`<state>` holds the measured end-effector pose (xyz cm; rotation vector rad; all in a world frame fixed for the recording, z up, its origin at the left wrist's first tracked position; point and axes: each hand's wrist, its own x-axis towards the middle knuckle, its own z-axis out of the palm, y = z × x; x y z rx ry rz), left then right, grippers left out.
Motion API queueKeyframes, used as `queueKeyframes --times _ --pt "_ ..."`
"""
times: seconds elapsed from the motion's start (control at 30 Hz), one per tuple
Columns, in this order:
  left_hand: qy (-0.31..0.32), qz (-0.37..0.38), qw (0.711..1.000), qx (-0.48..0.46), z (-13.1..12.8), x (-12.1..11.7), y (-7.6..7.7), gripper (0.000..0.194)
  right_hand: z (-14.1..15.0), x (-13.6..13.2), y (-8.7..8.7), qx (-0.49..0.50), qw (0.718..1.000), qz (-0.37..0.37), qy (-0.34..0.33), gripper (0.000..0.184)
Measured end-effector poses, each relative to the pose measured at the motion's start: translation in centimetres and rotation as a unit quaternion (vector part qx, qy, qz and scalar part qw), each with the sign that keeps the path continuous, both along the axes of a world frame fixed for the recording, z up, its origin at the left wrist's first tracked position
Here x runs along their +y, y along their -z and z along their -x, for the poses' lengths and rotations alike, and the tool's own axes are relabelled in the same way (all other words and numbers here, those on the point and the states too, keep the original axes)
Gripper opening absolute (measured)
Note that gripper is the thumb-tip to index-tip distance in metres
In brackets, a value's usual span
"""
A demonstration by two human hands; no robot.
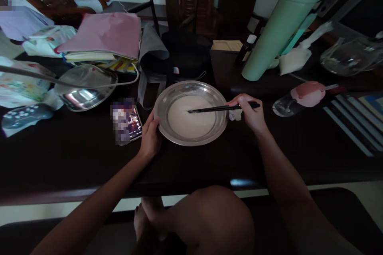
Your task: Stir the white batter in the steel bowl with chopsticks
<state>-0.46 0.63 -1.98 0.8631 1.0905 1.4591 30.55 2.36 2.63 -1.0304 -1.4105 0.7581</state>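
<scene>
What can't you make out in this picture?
All in the head view:
How deep the chopsticks reach: hidden by the white liquid.
Left hand: some fingers hidden by the bowl.
Phone: screen partly pixelated.
Green flask: top cut off by the upper edge.

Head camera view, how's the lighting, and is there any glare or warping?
Head view: dim overall; glare on the dark table's front edge and the left steel basin; green flask apparently stretched by the wide lens; phone partly pixelated; chopsticks reasonably distinct.

on the dark counter (191, 167) i see a round silvery bowl (222, 127), upright, holding pale liquid (191, 125); black chopsticks (215, 108) slant in, tips in it.
</scene>
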Motion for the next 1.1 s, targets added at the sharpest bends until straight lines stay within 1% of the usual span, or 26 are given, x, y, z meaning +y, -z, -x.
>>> queueKeyframes --times 0.03,0.1,0.17,0.23,0.3,0.37,0.47,0.53,0.57,0.63,0.7,0.77,0.87,0.93,1.03,1.1 --pt "-0.002 0.0 1.0 -0.002 0.0 0.01 0.05 0.042 0.0 0.02 0.0 0.008 1.0 0.003 0.004 0.047" --pt "-0.008 -0.003 1.0 -0.009 -0.06 0.03 0.22 0.035 0.02 0.03 0.03 0.01 1.0 0.008 -0.01 0.049" --pt "-0.01 -0.013 1.0 -0.009 -0.15 0.03 0.42 0.026 0.04 0.02 0.09 -0.002 0.999 0.009 -0.032 0.047" --pt "-0.006 -0.023 1.0 -0.006 -0.22 0.03 0.54 0.023 0.0 0.03 0.15 -0.008 0.999 0.001 -0.035 0.043" --pt "-0.003 -0.021 1.0 -0.01 -0.22 0.03 0.55 0.027 -0.12 0.08 0.24 0.008 1.0 -0.009 -0.017 0.041" --pt "-0.006 -0.012 1.0 -0.019 -0.16 0.03 0.49 0.037 -0.22 0.13 0.31 0.028 1.0 -0.012 -0.006 0.043" --pt "0.0 -0.002 1.0 -0.024 -0.01 0.04 0.52 0.046 -0.12 0.11 0.25 0.016 0.999 0.001 -0.032 0.046" --pt "0.008 -0.003 1.0 -0.025 0.06 0.05 0.65 0.045 0.04 0.06 0.09 -0.005 0.999 0.006 -0.042 0.046" --pt "0.009 -0.005 1.0 -0.027 0.08 0.05 0.73 0.043 0.11 0.04 0.0 -0.011 0.999 0.005 -0.036 0.045" --pt "0.005 -0.009 1.0 -0.029 0.08 0.05 0.84 0.04 0.15 0.02 -0.08 -0.006 1.0 0.002 -0.006 0.046" --pt "0.002 -0.007 1.0 -0.025 0.06 0.05 0.87 0.043 0.12 0.04 -0.04 0.013 1.0 -0.001 0.016 0.048" --pt "0.004 -0.004 1.0 -0.018 0.05 0.06 0.83 0.046 0.09 0.06 0.05 0.021 1.0 0.004 0.004 0.05" --pt "0.005 -0.01 1.0 -0.007 0.03 0.06 0.7 0.043 0.11 0.02 0.06 -0.005 1.0 0.01 -0.029 0.046" --pt "-0.004 -0.014 1.0 -0.004 0.0 0.06 0.52 0.043 0.11 -0.02 -0.01 -0.013 1.0 0.005 -0.02 0.045" --pt "-0.003 -0.005 1.0 -0.005 -0.02 0.02 0.11 0.046 0.08 -0.07 -0.03 0.005 1.0 0.003 0.011 0.048" --pt "-0.002 0.0 1.0 -0.003 -0.05 -0.01 -0.05 0.043 0.1 -0.09 0.02 0.01 1.0 0.008 -0.001 0.05"
